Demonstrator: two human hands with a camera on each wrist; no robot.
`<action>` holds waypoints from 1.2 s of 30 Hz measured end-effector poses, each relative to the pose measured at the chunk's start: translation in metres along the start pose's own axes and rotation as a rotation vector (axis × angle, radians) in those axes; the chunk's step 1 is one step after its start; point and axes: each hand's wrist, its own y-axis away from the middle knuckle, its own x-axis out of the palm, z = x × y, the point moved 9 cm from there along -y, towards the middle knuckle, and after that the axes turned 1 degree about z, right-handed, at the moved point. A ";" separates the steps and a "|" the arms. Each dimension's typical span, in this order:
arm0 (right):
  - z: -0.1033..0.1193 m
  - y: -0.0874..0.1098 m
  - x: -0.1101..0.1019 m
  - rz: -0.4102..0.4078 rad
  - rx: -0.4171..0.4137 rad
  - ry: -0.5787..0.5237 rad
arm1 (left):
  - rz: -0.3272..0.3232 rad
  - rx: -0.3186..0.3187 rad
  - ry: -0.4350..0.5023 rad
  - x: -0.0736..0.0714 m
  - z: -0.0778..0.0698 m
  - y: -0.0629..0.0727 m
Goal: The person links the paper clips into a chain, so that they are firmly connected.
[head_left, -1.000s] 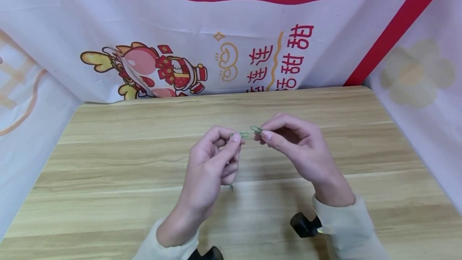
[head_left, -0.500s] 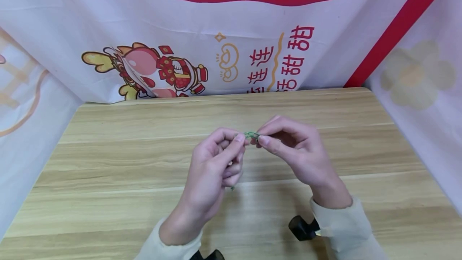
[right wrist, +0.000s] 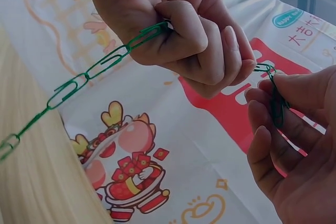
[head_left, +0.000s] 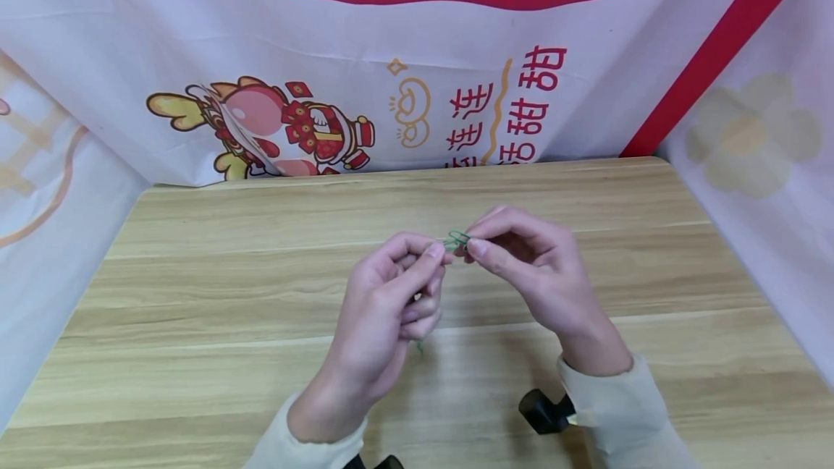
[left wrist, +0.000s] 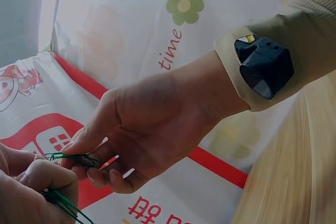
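Observation:
Over the table my left hand (head_left: 381, 310) pinches a green paper clip between thumb and forefinger. In the right wrist view a chain of green paper clips (right wrist: 107, 61) runs out from its curled fingers and hangs down toward the table. Facing it, my right hand (head_left: 550, 277) pinches another green paper clip (right wrist: 277, 103) between thumb and fingers. The two held clips touch or overlap in the narrow space between the fingertips; whether they are hooked together I cannot tell.
A wood-grain table (head_left: 228, 295) lies beneath both hands. Printed white-and-red cloth (head_left: 326, 31) stands behind it and at both sides. A black camera (head_left: 546, 411) sits at the right sleeve's cuff, with another at the left cuff.
The hands have come closer together, mostly by the left moving slightly right. The clips, apart one second ago, now meet. Slightly more of the chain's end shows below the left hand.

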 end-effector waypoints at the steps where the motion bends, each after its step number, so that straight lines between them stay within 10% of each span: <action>1: 0.001 0.000 0.000 0.001 -0.004 -0.001 | -0.008 -0.001 0.000 -0.001 0.000 0.000; 36: 0.001 -0.001 0.004 -0.068 -0.040 0.064 | -0.055 -0.028 0.041 -0.008 0.000 -0.004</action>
